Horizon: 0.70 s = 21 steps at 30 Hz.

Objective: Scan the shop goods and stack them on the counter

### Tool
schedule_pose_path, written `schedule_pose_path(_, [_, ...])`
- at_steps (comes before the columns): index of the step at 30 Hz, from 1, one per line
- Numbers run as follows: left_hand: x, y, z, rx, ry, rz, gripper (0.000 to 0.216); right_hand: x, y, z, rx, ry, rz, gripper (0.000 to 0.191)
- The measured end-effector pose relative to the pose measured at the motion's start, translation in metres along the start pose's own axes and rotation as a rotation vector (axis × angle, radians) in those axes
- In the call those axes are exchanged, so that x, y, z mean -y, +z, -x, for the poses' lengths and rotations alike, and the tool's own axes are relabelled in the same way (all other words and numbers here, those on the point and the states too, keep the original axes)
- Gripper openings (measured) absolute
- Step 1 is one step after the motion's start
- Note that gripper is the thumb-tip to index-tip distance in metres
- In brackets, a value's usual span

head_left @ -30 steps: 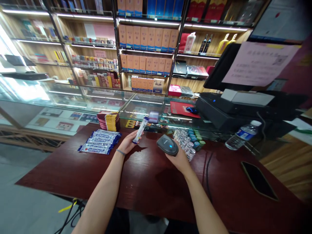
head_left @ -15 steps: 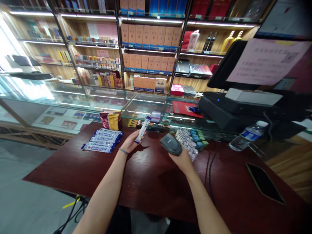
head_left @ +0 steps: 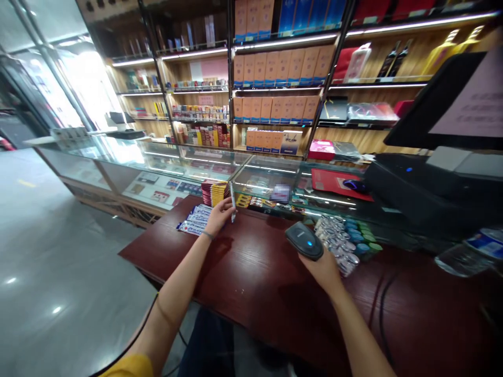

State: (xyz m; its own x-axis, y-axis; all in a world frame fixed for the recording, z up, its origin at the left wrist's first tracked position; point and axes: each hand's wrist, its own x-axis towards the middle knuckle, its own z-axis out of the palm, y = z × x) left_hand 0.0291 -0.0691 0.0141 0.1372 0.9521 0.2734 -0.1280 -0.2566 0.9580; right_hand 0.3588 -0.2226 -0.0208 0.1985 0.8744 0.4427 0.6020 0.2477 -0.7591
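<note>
My left hand [head_left: 220, 215] is closed on a slim white-and-blue packet [head_left: 233, 203], held up nearly edge-on to me above the table. Just beyond that hand lies a row of similar blue-and-white packets [head_left: 195, 220], partly covered by it. Behind them stands a stack of red-and-yellow packets [head_left: 214, 192]. My right hand [head_left: 323, 266] grips a dark barcode scanner [head_left: 304, 240] from below, and a blue light glows on its top. Beside the scanner are several small silver-topped containers [head_left: 335, 239], with blue and green ones [head_left: 362, 236] to their right.
The dark red table [head_left: 251, 283] borders a glass display counter [head_left: 188, 162]. A water bottle [head_left: 467, 254], a black cable [head_left: 382, 314] and a monitor [head_left: 436, 104] are on the right. A mouse [head_left: 354, 185] rests on a red mat [head_left: 330, 183]. Stocked shelves line the back.
The view has swung left. The packet in my left hand has turned from face-on to nearly edge-on, closer to the laid-out packets. A blue light now shows on the scanner.
</note>
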Motion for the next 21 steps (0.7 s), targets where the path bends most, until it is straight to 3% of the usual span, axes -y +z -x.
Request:
schedule_pose_path(5, [-0.013,-0.089,0.011,-0.039,0.155,-0.623,0.052,0.001,-0.001,0.001,-0.006,-0.015,0.036,0.049])
schedule_pose_path(10, [-0.021,-0.159,0.028,0.223,0.306,-1.241,0.044,0.001,-0.001,0.001,0.003,-0.016,0.052,0.042])
schedule_pose_path(15, [-0.015,-0.178,0.037,0.447,0.307,-1.569,0.055,-0.004,0.002,0.0,-0.01,0.036,0.03,0.034])
schedule_pose_path(21, [-0.007,-0.171,0.037,0.493,0.241,-1.672,0.059,-0.002,-0.001,0.0,0.015,0.047,0.04,0.027])
